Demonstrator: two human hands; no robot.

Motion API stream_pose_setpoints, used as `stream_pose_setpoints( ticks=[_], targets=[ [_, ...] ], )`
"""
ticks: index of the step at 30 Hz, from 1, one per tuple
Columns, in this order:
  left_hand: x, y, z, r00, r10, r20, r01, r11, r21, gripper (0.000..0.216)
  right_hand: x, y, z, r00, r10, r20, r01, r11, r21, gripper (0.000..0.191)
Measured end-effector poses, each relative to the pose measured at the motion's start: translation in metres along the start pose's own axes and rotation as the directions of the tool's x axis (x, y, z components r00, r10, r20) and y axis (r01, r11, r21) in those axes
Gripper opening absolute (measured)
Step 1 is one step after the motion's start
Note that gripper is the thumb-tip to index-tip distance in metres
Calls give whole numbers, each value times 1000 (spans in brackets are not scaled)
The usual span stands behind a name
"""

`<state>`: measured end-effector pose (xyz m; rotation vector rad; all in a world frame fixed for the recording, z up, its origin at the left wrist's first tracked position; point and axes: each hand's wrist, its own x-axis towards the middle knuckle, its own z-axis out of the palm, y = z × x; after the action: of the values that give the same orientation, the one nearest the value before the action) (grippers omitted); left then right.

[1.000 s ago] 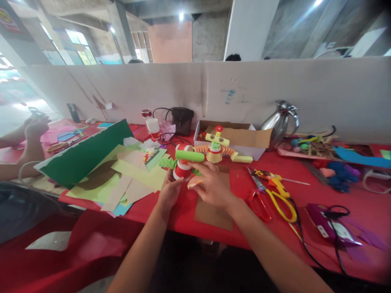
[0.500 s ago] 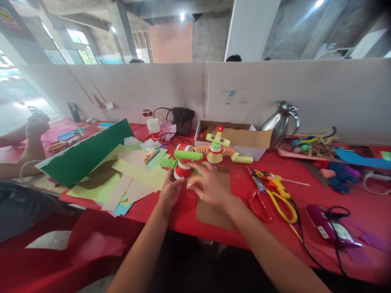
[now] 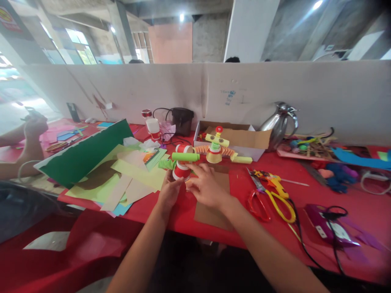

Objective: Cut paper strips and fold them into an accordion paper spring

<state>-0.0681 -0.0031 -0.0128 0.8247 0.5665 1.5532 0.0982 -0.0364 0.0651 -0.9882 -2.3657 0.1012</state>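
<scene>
My left hand (image 3: 170,191) is closed around the lower side of a paper-cup figure, whose red and white cup body (image 3: 181,171) stands over the table edge area. A green paper roll (image 3: 185,156) lies across its top, and a pleated green paper strip (image 3: 166,164) sticks out on the left. My right hand (image 3: 207,185) reaches in from the right, index finger against the cup, the other fingers curled beside it; their tips are partly hidden. Just behind stands a second figure (image 3: 214,154), with a yellow cup body and pleated orange arms.
Brown cardboard (image 3: 210,213) lies under my right hand. Scissors (image 3: 259,195) and a yellow glue gun (image 3: 277,187) rest on the right, near a purple box with cables (image 3: 330,228). Paper sheets (image 3: 137,169) and a green board (image 3: 88,154) are left. A co-worker's arm (image 3: 30,138) shows far left.
The right hand's fingers have shifted slightly, the index finger still at the cup. The figure stays in the left hand, and the whole view has drifted a little.
</scene>
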Motion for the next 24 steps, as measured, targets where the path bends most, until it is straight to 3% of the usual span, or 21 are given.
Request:
stream_pose_setpoints(
  ticks=[9,19,24],
  targets=[
    [0,2,4,1000,16,21,-16,1000,6,57,-2,-3,-3,998,-8,-54,9,1000,20,15],
    [-1,3,3,1000,-12,19,12,1000,-24,53,-7,-2,-10,991,-47,-129,61,993,104,15],
    [-1,2,3,1000,-4,18,5,999,-49,53,-11,0,-16,967,-22,-254,82,971,226,17]
  ],
)
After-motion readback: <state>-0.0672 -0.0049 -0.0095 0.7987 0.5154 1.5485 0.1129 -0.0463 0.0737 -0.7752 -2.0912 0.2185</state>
